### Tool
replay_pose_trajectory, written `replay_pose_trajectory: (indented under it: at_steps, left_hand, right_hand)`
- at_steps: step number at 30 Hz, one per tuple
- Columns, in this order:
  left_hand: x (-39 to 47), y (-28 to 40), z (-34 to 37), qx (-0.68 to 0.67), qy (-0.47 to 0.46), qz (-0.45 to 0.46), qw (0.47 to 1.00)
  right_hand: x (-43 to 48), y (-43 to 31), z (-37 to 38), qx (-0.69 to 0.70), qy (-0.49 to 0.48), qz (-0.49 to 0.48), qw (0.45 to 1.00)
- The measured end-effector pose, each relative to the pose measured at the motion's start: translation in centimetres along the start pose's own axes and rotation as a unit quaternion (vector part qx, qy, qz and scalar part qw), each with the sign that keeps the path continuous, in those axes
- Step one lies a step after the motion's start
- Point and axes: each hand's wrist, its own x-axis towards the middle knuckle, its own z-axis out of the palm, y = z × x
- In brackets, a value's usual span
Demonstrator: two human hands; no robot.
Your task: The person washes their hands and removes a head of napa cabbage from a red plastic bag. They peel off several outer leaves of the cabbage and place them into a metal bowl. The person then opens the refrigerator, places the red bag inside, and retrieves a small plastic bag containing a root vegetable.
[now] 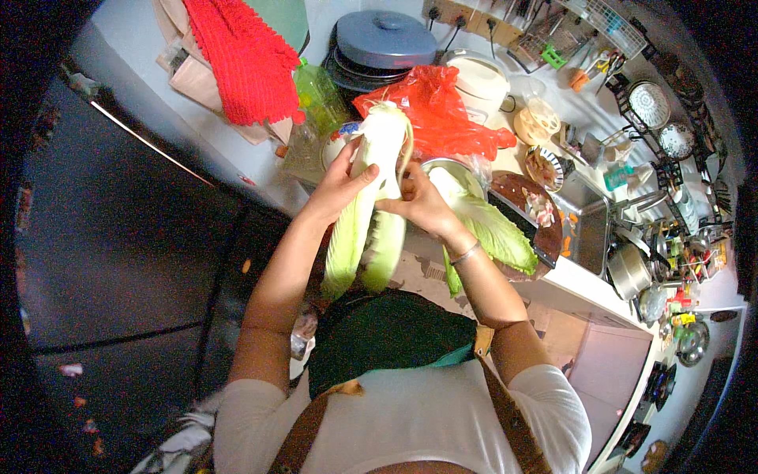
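A long napa cabbage (pixel 349 237) is held up before my chest, its white root end away from me and its green leaf tips toward my apron. My left hand (pixel 337 189) grips it from the left with the thumb across the white stalk. On the right side, my right hand (pixel 423 201) holds a partly separated leaf (pixel 385 249) of the same cabbage; its fingertips are partly hidden. Loose cabbage leaves (pixel 488 222) lie in and over a metal bowl (pixel 453 166) just beyond my right wrist.
A cleaver (pixel 515 219) rests on a round brown chopping board (pixel 553 213) with chopped pieces, beside the sink (pixel 586 219). Behind the cabbage are a red plastic bag (pixel 438 118), a rice cooker (pixel 477 83) and a green plastic bottle (pixel 320 95). A dark refrigerator (pixel 130 237) stands left.
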Motion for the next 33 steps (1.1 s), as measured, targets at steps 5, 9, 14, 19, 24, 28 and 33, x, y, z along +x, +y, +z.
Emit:
replay_pose_trajectory:
  at_steps: [5,9,14,19,24,28,33]
  left_hand:
    - [0.3,-0.4,-0.2,0.088,0.024,-0.052,0.994]
    - [0.3,-1.5,1.9,0.063,0.071,-0.11,0.989]
    - [-0.8,-2.3,3.6,0.085,-0.012,-0.141,0.986]
    - [-1.3,-1.2,3.2,0.102,0.0,-0.211,0.972]
    - [-1.0,0.3,0.3,0.102,-0.052,-0.329,0.937]
    - [-0.4,1.5,-0.4,0.098,-0.093,-0.29,0.947]
    - [-0.9,1.0,2.8,0.246,-0.071,-0.079,0.964]
  right_hand:
    - [-3.1,-1.1,-1.0,-0.392,0.355,-0.104,0.842]
    - [-4.9,-1.0,1.8,-0.525,0.381,-0.215,0.73]
    - [-2.3,0.4,1.6,-0.293,0.259,-0.069,0.918]
    - [-1.0,0.1,-0.8,-0.186,0.213,-0.092,0.955]
    - [-0.4,-1.1,-5.2,-0.295,0.139,-0.218,0.92]
    - [-1.6,-6.8,-6.2,-0.297,0.032,-0.085,0.95]
    - [-0.9,-8.5,-9.3,-0.282,-0.197,-0.213,0.914]
